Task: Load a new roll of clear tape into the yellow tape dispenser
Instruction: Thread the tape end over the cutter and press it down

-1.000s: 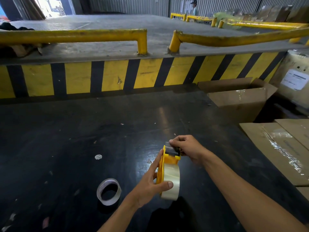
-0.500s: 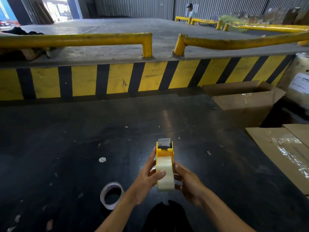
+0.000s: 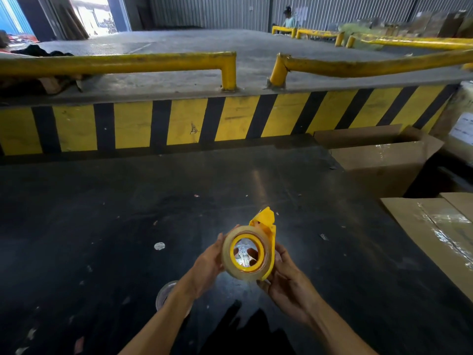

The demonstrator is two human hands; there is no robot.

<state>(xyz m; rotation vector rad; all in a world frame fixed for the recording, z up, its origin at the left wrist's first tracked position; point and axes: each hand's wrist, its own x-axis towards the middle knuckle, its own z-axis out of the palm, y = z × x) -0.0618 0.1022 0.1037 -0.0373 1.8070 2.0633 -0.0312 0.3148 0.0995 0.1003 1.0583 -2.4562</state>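
The yellow tape dispenser [image 3: 266, 224] is held above the black table with its open side turned toward me. A roll of clear tape [image 3: 227, 262] sits on its yellow hub. My left hand [image 3: 207, 267] cups the roll from the left. From the right and below, my right hand [image 3: 286, 280] holds the dispenser body, and some of its fingers show through the core. Partly hidden behind my left forearm, a near-empty tape core [image 3: 163, 294] lies on the table.
The black table [image 3: 128, 213] ends at a yellow-and-black striped dock wall [image 3: 184, 121] with yellow rails above. An open cardboard box [image 3: 378, 160] stands at the right, and taped flat cartons [image 3: 440, 237] lie at the right edge. A person stands far back.
The dispenser has turned from edge-on to showing its open side and the roll's hole. Both hands stay on it, and my right hand has shifted under its right side.
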